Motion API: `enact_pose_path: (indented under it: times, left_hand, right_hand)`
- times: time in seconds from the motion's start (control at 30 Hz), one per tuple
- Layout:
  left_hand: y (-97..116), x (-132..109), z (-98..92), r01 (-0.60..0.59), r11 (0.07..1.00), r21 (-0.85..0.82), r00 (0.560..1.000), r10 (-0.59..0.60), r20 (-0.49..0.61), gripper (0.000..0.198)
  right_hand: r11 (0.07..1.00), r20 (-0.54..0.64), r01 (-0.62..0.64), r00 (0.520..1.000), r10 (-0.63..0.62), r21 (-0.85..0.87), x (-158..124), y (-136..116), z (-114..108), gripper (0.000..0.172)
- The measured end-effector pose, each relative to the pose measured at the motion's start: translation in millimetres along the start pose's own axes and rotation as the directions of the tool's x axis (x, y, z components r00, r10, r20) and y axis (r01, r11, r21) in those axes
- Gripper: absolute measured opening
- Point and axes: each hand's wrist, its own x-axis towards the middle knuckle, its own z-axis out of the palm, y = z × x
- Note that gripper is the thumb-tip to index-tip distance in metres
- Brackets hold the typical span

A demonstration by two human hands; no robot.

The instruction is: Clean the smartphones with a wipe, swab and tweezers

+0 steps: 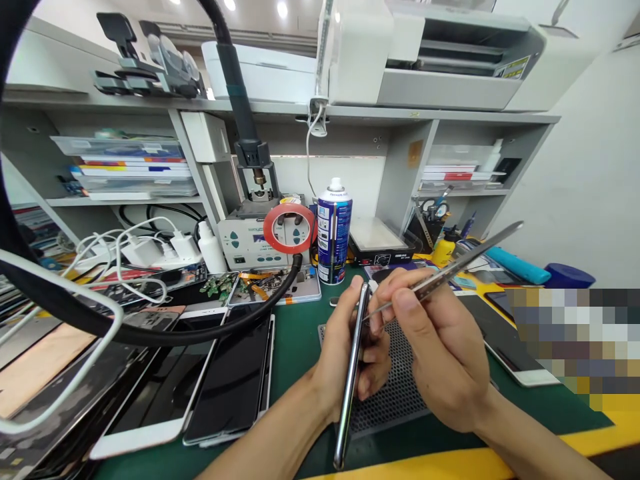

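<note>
My left hand (330, 353) is wrapped round a smartphone (350, 383), which stands on its side with its shiny metal edge facing me. In my right hand (445, 353) a pair of metal tweezers (463, 262) is pinched between thumb and fingers. Their thin tip reaches the phone's right face near its top end. That face is mostly turned away, so what the tip touches cannot be made out. Beneath both hands lies a dark perforated mat (395, 380) on the green work mat (293, 373).
Several phones and screens (230, 380) lie at the left, another white-edged phone (515, 340) at the right. Behind stand a blue spray can (334, 233), red tape roll (273, 230) and control station (240, 243). A black hose (215, 335) loops across the left.
</note>
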Motion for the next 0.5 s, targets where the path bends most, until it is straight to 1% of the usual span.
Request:
enact_pose_path:
  times: [0.17, 0.33, 0.5]
  left_hand:
    - [3.7, -1.1, 5.0, 0.065, 0.997, 0.034, 0.998, -0.065, -0.001, 0.063]
    - [10.9, -6.3, 14.4, 0.157, 0.985, 0.069, 0.986, -0.153, -0.068, 0.066]
    - [15.0, -8.6, 17.6, 0.179, 0.982, 0.067, 0.980, -0.171, -0.102, 0.065]
  right_hand:
    - [1.000, 0.020, -0.011, 1.000, 0.011, -0.014, -0.2, -0.3, -1.9, 0.015]
    - [0.999, 0.044, -0.040, 0.998, 0.039, 0.020, -0.1, -0.7, -3.5, 0.015]
    - [0.999, 0.088, -0.036, 0.995, 0.035, 0.009, 0.6, -1.3, -4.9, 0.015]
